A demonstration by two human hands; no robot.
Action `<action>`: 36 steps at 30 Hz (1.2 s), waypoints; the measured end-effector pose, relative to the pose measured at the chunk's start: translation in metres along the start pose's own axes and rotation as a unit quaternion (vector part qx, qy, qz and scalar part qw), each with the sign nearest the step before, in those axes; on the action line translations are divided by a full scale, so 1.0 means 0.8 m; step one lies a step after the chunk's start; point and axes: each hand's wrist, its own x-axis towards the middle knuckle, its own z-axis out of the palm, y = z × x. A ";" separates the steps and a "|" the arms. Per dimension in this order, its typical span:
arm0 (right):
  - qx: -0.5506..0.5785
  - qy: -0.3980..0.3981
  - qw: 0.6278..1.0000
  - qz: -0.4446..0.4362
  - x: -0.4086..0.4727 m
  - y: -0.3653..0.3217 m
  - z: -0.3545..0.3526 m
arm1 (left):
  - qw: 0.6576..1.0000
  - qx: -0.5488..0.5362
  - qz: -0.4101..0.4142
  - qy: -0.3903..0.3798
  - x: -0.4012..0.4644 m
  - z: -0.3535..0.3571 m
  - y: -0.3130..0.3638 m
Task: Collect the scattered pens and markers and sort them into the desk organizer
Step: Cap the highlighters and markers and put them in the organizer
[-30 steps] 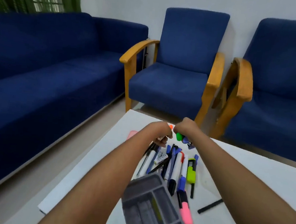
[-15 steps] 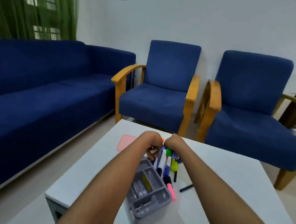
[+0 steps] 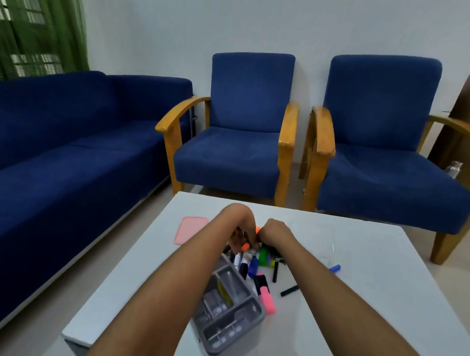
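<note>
Gathering step: both hands (image 3: 254, 234) grip an orange marker (image 3: 245, 247) beyond the grey organizer (image 3: 230, 306), fingers curled; next, slot it in

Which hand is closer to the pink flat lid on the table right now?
Left. The left hand is just right of the pink lid; the right hand lies farther right, beyond the left.
</note>
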 end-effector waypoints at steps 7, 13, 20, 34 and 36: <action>-0.029 0.088 0.996 -0.015 -0.018 0.011 -0.020 | 0.993 -0.022 0.106 0.049 -0.050 -0.010 -0.041; 0.030 0.129 0.989 -0.073 -0.046 0.005 -0.032 | 0.951 -0.135 0.276 0.045 -0.092 0.036 -0.133; 0.171 0.116 0.972 -0.109 -0.064 0.008 0.011 | 0.904 -0.269 0.316 0.105 -0.097 0.075 -0.189; -0.079 -0.005 0.996 -0.037 -0.097 0.038 -0.013 | 0.825 -0.419 0.214 0.314 -0.091 0.050 -0.271; -0.149 -0.057 0.987 -0.034 -0.115 0.045 -0.001 | 0.827 -0.417 0.219 0.308 -0.085 0.054 -0.264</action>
